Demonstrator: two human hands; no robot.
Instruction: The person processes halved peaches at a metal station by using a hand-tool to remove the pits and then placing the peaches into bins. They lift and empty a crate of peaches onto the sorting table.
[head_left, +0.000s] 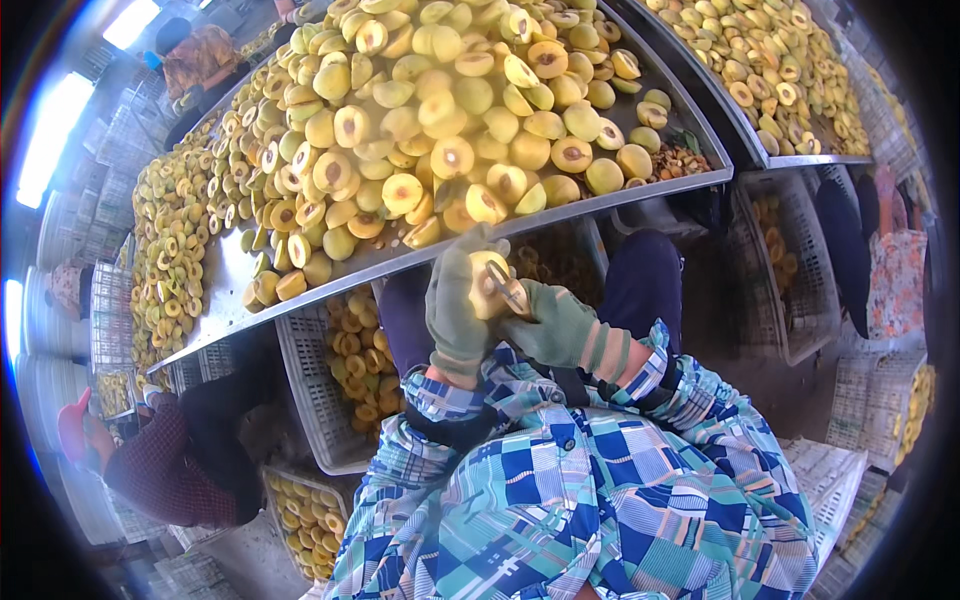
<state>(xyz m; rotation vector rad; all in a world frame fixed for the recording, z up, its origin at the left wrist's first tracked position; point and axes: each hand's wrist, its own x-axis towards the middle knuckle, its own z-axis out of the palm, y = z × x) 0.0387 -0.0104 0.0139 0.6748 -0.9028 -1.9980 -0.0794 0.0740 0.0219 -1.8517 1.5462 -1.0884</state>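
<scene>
My left hand (456, 319), in a green knit glove, cups a halved yellow stone fruit (481, 281), apparently a peach, with its cut face turned towards my right hand. My right hand (551, 322), gloved the same way with pale stripes at the cuff, grips a small curved metal pitting tool (513, 288). The tool's blade lies against the cut face. My right fingers hide its handle. Both hands are just off the front rim of a metal sorting table (420, 259), over my lap. Many fruit halves (450, 157) are heaped on that table, some with brown pit hollows showing.
Loose pits (679, 163) lie in the table's right corner. Below the rim stands a plastic crate (307, 397) of halves, with another crate (274, 491) behind it. A co-worker (172, 457) sits at left. A second fruit-covered table (810, 159) and a crate (814, 292) are at right.
</scene>
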